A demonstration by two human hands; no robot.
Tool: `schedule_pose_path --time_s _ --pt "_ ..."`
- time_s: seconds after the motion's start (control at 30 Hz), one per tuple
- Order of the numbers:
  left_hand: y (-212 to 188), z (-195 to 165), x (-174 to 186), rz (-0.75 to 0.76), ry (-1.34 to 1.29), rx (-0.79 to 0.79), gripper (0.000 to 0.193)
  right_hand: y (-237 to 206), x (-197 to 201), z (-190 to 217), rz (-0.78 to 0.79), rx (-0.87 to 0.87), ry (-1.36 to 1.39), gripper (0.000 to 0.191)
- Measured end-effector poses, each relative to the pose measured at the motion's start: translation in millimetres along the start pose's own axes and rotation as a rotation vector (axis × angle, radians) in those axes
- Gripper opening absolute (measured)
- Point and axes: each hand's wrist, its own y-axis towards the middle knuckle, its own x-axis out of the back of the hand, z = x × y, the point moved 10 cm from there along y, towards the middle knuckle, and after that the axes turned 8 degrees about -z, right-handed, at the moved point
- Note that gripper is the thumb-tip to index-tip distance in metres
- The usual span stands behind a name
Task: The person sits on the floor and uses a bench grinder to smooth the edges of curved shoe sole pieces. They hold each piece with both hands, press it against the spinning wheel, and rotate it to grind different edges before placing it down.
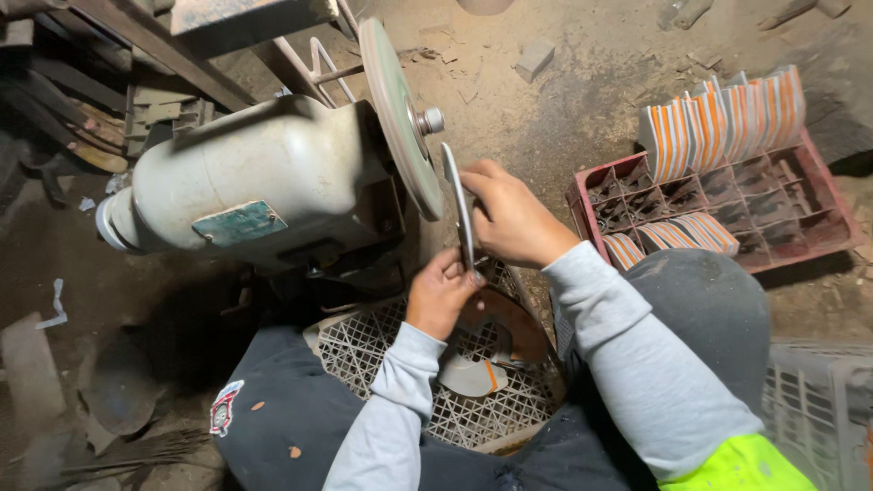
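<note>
A thin flat metal blade (457, 202) stands on edge beside the round grinding wheel (398, 116) of a grey bench motor (259, 182). My right hand (509, 216) grips the blade's upper part, close to the wheel's lower edge. Below it, my left hand (442, 291) pinches the blade's lower end. I cannot tell whether the blade touches the wheel. Under my hands lies a white lattice crate (400, 350) with a white and orange piece (473, 375) and a rusty curved plate (505, 320) on it.
A red compartment crate (814, 177) on the dirt floor at right holds rows of orange-striped white blades (723, 118), with more lying in it (673, 236). A grey crate (823, 409) sits at lower right. Scrap metal and wooden beams crowd the left side.
</note>
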Motion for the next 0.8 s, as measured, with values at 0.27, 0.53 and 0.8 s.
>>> schedule_pose_path --time_s 0.27,0.53,0.8 --pt "31 -17 13 0.04 -0.28 0.028 0.019 39 -7 22 -0.113 0.092 0.016 0.06" --pt "11 -9 12 0.069 -0.341 0.125 0.015 17 -10 27 -0.134 0.108 0.01 0.064" --pt "-34 -23 19 -0.15 0.636 -0.152 0.035 -38 -29 -15 0.367 0.039 -0.028 0.065"
